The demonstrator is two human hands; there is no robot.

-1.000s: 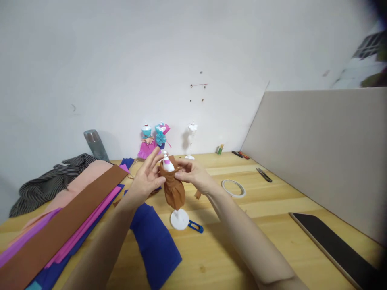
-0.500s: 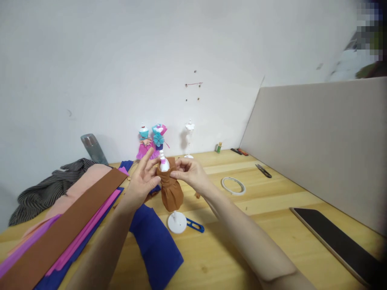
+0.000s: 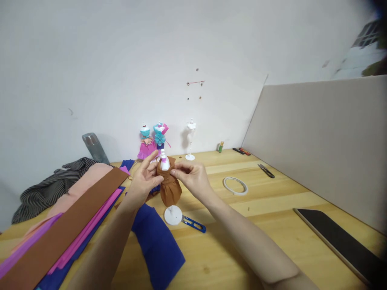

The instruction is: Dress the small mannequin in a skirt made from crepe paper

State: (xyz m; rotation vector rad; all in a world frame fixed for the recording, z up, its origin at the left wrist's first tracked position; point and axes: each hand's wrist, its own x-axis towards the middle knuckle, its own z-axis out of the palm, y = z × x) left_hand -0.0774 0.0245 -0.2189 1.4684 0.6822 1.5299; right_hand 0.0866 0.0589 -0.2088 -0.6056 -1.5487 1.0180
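A small white dress form [image 3: 165, 164], wrapped in a gathered brown paper dress [image 3: 171, 191], is between my hands. My left hand [image 3: 145, 177] steadies it from the left, thumb against the bodice, index finger stretched upward and the other fingers curled by its side. On the right, my right hand [image 3: 191, 177] pinches the dress's top edge between thumb and fingers. Below the skirt shows the form's round white base [image 3: 173, 216]; whether it touches the table I cannot tell. Blue-handled thread snips [image 3: 195, 224] lie beside that base.
Strips of coloured paper [image 3: 69, 225] are stacked at left, with a blue piece [image 3: 159, 245] nearer the middle. Two dressed forms [image 3: 147, 147] and a bare form [image 3: 190, 139] stand by the wall. Rightward lie a tape roll [image 3: 235, 186], scissors [image 3: 266, 170] and a dark tablet-like slab [image 3: 335, 241].
The form's base has swung slightly left and away from me, uncovering more of the snips. My right fingers have closed in along the dress's top edge. My left hand stays at the form.
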